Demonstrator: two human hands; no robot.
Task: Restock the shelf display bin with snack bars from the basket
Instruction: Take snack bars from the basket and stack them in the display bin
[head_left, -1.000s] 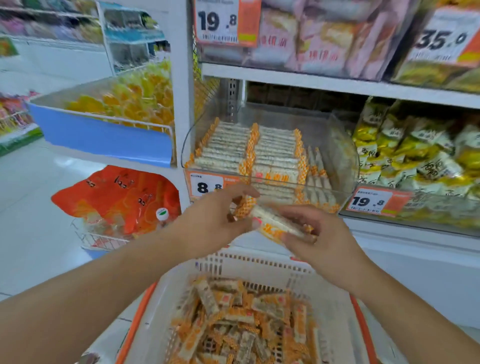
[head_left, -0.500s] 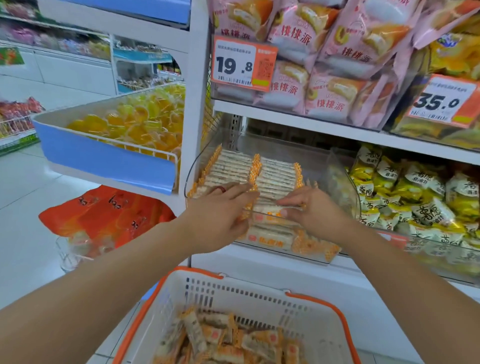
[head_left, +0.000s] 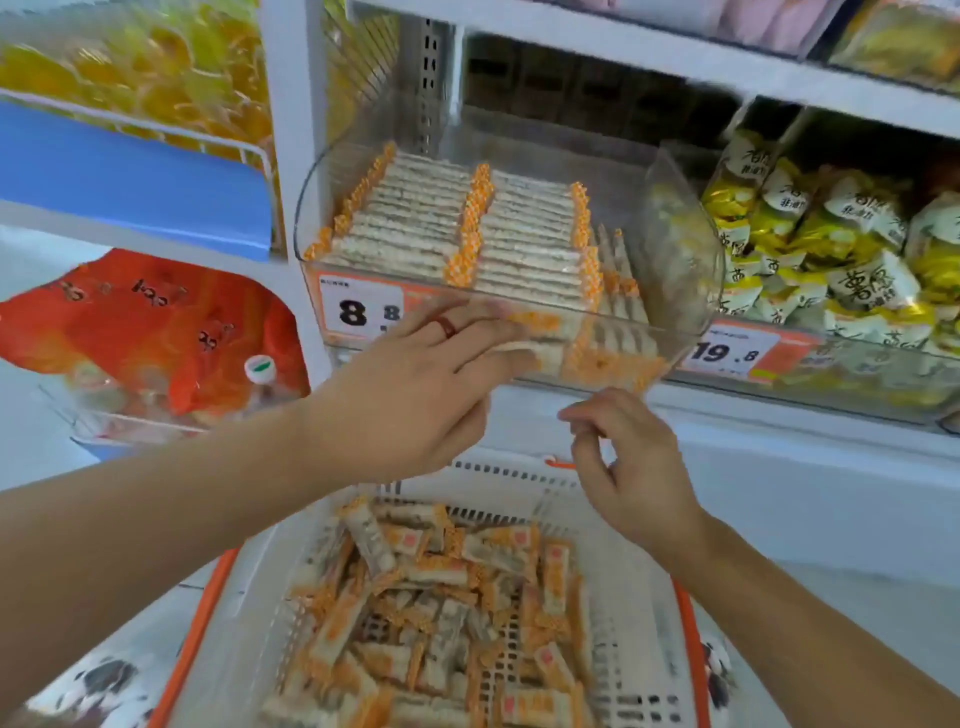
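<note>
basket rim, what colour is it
Orange, around a white slotted basket; the rim shows best in the head view, at lower left.

A shop, a grocery or snack aisle by the look of it. White metal shelves (head_left: 675, 62) stocked with packaged goods: yellow snack bags (head_left: 831, 249) at right, red packets (head_left: 156, 322) at lower left, rows of wrapped bars in a clear display bin (head_left: 691, 249). Orange-and-white price tags (head_left: 363, 309) reading 8.8 and 19.8 fixed along the shelf fronts, plus a white shopping basket (head_left: 623, 597) with orange rim below.
</note>
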